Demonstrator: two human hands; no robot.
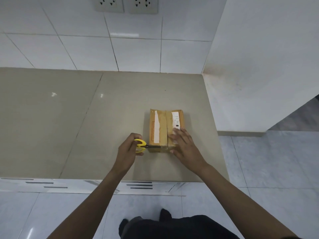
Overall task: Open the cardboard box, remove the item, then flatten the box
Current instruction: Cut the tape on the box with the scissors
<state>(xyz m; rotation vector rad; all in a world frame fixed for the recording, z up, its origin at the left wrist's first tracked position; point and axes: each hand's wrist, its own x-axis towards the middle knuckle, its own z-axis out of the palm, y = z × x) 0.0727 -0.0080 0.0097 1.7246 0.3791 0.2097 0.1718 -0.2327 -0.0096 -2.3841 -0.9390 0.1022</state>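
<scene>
My left hand (128,152) has a tight grip on the yellow scissors (140,146), blades at the near end of the cardboard box (164,130) on the worktop (86,126). My right hand (183,145) lies spread flat on top, holding it down. I think I am cutting the tape; next, run the blades along the middle seam.

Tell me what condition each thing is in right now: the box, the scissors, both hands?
cardboard box: closed, flaps still taped, lying flat on the counter.
scissors: held, blades at the box's near edge.
left hand: gripping the scissors' yellow handles.
right hand: open, pressing flat on the box.
wall sockets: nothing plugged in.
</scene>
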